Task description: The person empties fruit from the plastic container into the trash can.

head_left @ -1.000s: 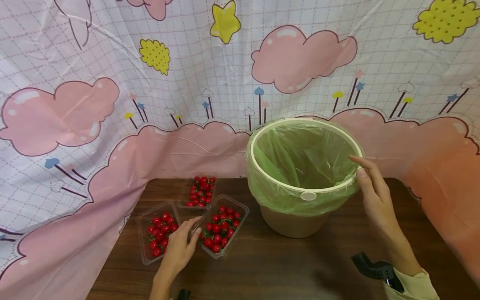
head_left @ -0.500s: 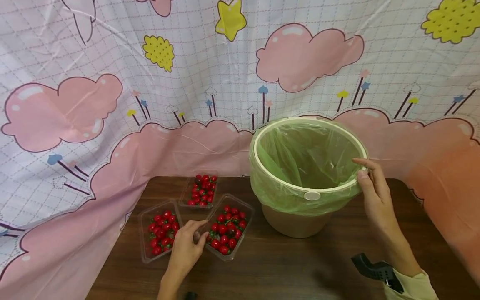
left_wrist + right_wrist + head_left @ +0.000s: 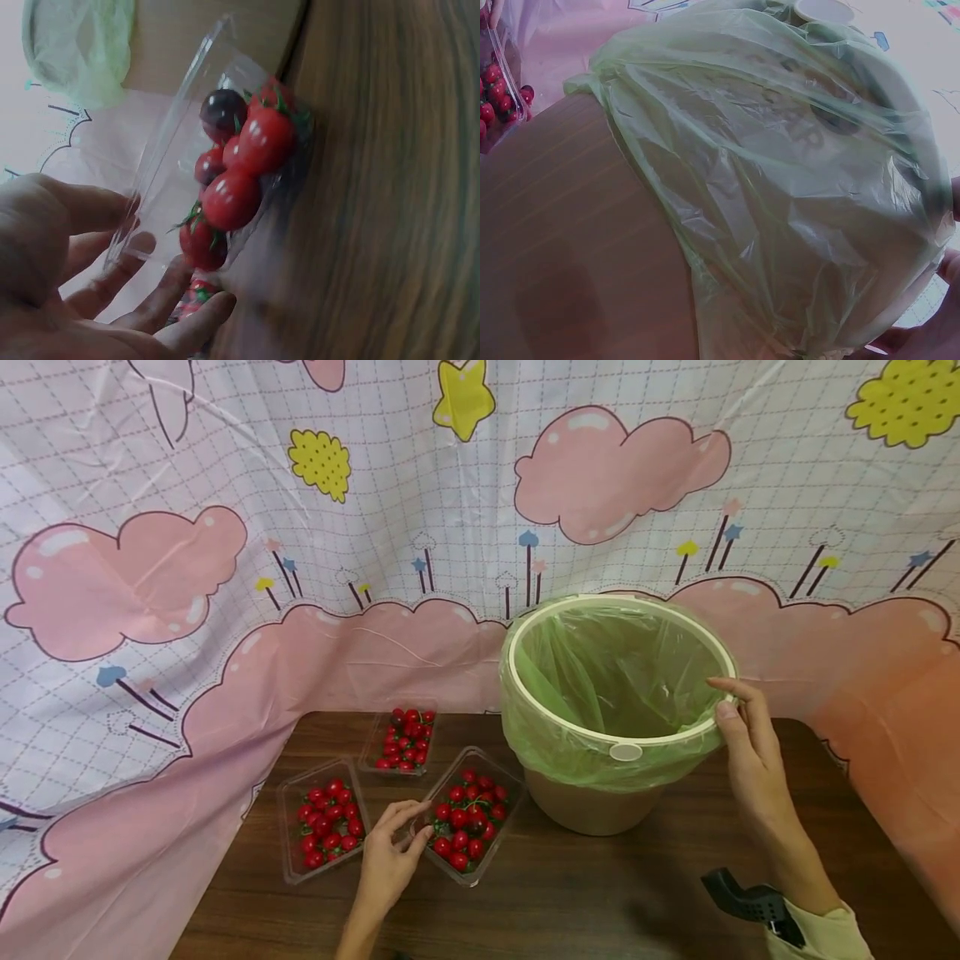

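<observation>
My left hand (image 3: 390,856) pinches the near-left rim of a clear plastic box (image 3: 501,833) that holds red cherry tomatoes (image 3: 476,822). In the left wrist view the thumb and fingers are on either side of the box wall (image 3: 161,169); one tomato (image 3: 223,114) is dark, others have green stems. My right hand (image 3: 757,760) grips the right rim of a round bin (image 3: 588,807), thumb outside and a finger over the rim. A green plastic bag (image 3: 555,760) lines the bin and hangs over its outside. In the right wrist view the bag (image 3: 727,187) hides most of the rim.
Two more clear boxes of cherry tomatoes stand on the dark wooden table (image 3: 570,902): one box (image 3: 288,827) left of my left hand, another box (image 3: 369,752) at the back. A patterned cloth (image 3: 420,660) hangs behind the table. A black strap (image 3: 742,897) is round my right wrist.
My left hand and the box it pinches have moved right, closer to the bin and away from the left box. The right hand has stayed on the bin's rim.
</observation>
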### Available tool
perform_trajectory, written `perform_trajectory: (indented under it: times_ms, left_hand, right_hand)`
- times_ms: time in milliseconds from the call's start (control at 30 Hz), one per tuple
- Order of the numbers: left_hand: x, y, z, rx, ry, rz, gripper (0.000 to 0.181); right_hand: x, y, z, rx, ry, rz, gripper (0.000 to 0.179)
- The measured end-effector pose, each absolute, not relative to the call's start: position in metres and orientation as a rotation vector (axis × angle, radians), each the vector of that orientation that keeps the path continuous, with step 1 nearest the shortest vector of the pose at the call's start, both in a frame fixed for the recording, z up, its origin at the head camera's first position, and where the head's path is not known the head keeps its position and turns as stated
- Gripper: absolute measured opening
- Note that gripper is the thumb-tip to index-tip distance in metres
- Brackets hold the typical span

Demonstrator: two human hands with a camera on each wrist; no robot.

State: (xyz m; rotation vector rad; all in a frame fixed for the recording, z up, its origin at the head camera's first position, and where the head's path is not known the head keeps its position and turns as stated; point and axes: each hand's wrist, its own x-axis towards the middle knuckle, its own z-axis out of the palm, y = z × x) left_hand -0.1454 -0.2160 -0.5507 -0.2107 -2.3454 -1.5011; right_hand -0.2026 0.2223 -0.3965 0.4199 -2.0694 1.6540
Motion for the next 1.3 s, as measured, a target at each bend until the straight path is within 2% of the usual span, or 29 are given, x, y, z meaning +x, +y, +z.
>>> perform_trajectory:
  times_ms: [333, 500, 733, 933, 1300]
  left_hand:
    - [-0.147, -0.213, -0.559, -0.182, -2.134, -1.878, 0.042]
    - [-0.146, -0.211, -0.563, -0.136, -2.147, -1.862, 0.039]
    - [-0.148, -0.209, -0.570, -0.242, -2.117, -1.914, 0.037]
    - [-0.143, -0.210, -0.570, -0.194, -2.171, -1.909, 0.036]
    - [-0.143, -0.213, -0.567, -0.213, -2.231, -1.957, 0.046]
  right_hand:
    - [-0.202, 0.223, -0.398, 0.414, -2.085, 1.645, 0.042]
    - [-0.203, 0.223, -0.399, 0.415, -2.094, 1.636, 0.042]
    - [-0.203, 0.224, -0.399, 0.421, -2.082, 1.635, 0.042]
    - [-0.205, 0.221, -0.399, 0.419, -2.083, 1.631, 0.042]
    - [-0.205, 0.218, -0.398, 0.385, -2.090, 1.608, 0.043]
